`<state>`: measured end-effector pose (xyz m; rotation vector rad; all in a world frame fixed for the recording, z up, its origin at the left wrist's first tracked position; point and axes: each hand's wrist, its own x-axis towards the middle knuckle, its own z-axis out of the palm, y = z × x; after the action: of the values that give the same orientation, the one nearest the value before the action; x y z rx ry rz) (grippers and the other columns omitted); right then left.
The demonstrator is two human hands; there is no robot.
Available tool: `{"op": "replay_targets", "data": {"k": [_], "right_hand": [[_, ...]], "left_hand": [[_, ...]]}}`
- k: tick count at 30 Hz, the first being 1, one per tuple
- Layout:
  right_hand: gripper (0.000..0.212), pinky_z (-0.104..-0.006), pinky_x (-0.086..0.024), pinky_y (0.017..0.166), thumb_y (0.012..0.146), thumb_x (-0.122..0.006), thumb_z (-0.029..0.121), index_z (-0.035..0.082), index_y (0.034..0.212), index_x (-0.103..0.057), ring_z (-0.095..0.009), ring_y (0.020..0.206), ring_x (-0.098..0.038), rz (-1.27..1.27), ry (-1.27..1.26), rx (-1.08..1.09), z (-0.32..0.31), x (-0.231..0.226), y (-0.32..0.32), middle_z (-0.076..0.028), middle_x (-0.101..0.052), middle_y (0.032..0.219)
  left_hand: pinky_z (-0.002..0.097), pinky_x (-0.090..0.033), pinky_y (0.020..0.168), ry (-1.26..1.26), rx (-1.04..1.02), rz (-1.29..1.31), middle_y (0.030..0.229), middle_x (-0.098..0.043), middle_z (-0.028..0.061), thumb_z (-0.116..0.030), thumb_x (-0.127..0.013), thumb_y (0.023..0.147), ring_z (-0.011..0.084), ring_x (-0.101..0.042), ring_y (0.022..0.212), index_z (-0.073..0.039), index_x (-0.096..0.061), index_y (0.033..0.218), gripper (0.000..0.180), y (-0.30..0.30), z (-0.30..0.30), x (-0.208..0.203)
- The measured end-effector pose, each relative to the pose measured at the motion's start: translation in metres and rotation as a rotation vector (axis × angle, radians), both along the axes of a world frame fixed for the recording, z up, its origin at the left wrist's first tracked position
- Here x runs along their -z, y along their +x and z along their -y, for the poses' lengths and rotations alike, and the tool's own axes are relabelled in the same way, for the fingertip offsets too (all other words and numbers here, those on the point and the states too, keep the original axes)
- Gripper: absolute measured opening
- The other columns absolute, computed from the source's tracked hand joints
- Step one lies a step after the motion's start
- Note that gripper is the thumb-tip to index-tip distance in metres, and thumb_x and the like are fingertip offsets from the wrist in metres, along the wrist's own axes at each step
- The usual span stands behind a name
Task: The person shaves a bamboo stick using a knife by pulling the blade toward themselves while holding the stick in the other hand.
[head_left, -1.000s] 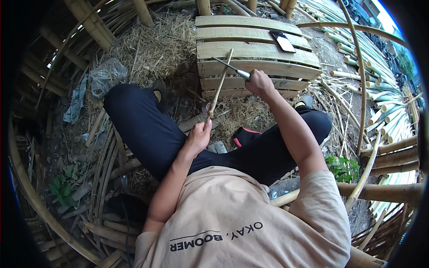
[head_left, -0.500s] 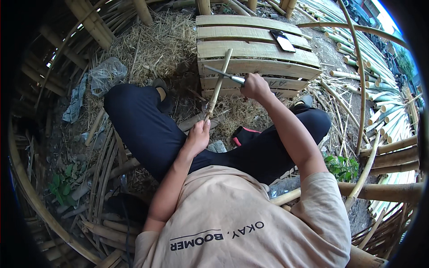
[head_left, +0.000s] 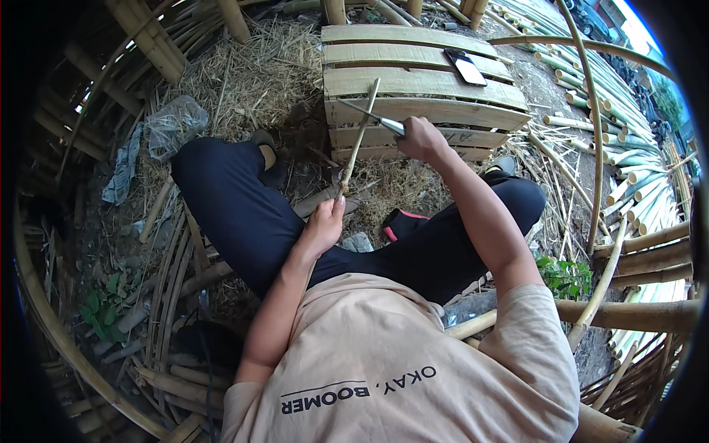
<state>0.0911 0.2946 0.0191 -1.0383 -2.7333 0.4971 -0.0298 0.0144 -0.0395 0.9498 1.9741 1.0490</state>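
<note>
My left hand [head_left: 323, 225], in front of my lap, is closed around the lower end of a narrow bamboo strip [head_left: 358, 148]. The strip slants up and away, its far end overlapping the slatted wooden crate [head_left: 413, 79] in view. My right hand [head_left: 423, 139] grips the handle of a long-bladed knife [head_left: 375, 117]; the fingers hide most of that handle. The blade points left and crosses the upper part of the strip. Whether the edge bites into the bamboo cannot be made out.
On the crate lies a phone [head_left: 465, 68]. Between my legs rests a black and red item [head_left: 402, 224]. A clear plastic bag [head_left: 176, 127] sits on straw at the left. Cut bamboo poles [head_left: 628, 148] are piled at the right, and a bent bamboo piece [head_left: 587, 111] arches nearby.
The knife's tip has swung slightly away from me, so the blade crosses the strip higher up. The strip looks thinner, as if turned a little. Both hands keep their grip.
</note>
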Motion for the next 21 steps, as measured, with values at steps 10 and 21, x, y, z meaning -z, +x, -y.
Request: {"op": "replay_targets", "data": {"k": [10,21], "right_hand": [[0.029,-0.0486,-0.057,0.085,0.073,-0.065,0.02,0.0,0.092,-0.074,-0.043,0.088,-0.07,0.015,0.019,0.015,0.009,-0.009,0.0,-0.028,-0.071,0.092],[0.026,-0.0485,-0.058,0.082,0.075,-0.067,0.022,0.001,0.088,-0.074,-0.042,0.086,-0.071,0.117,0.1,0.026,-0.001,-0.006,0.0,-0.026,-0.071,0.089]], "left_hand": [[0.045,-0.045,0.065,0.03,0.017,-0.052,0.07,-0.059,0.0185,-0.036,-0.042,0.108,0.0338,-0.059,0.067,0.003,-0.057,0.086,0.047,0.001,0.0,-0.002],[0.0351,-0.039,0.052,0.122,0.025,-0.145,0.063,-0.049,0.0022,-0.038,-0.042,0.108,0.0117,-0.044,0.055,-0.001,-0.053,0.084,0.046,0.004,-0.001,-0.002]]}}
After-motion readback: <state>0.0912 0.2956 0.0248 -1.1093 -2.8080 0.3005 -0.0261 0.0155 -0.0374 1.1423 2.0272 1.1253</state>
